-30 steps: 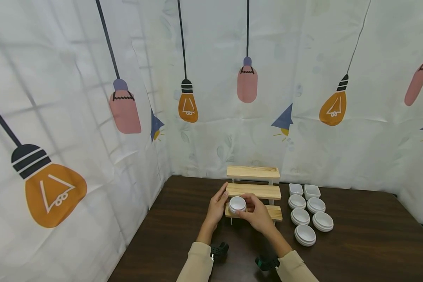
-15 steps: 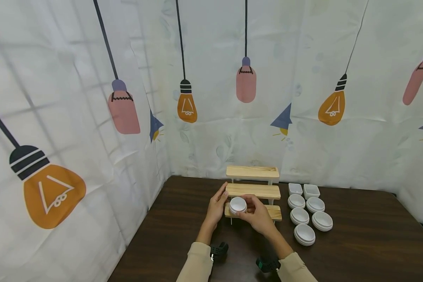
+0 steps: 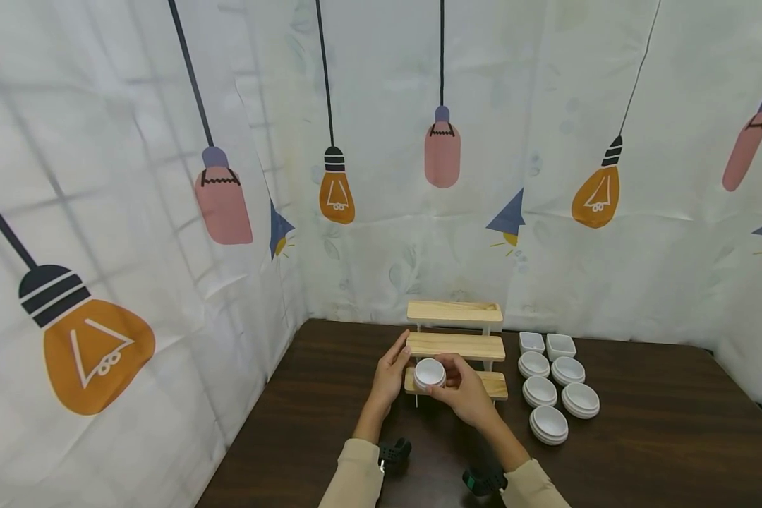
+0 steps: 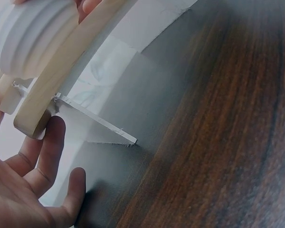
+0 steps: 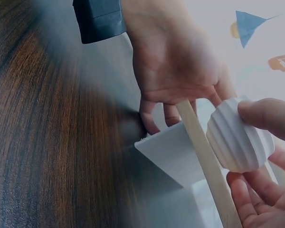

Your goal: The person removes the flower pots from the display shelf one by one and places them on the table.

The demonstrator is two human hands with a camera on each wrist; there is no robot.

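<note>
A small round white bowl with ridged sides rests at the left part of the lowest shelf of a three-tier wooden stand. My right hand pinches the bowl from the right. In the right wrist view, the thumb and fingers are on either side of the white bowl. My left hand holds the left end of the lowest shelf. The left wrist view shows fingertips under the corner of the wooden shelf, against a clear support leg. Whether the bowl is single or stacked, I cannot tell.
Right of the stand are several round white bowls in two columns, with two square white dishes behind them. They stand on a dark wooden table. A curtain with printed lamps hangs close behind the stand.
The bowl has shifted very slightly to the right along the lowest shelf, with my right fingers still on it. My left hand stays at the shelf's end.
</note>
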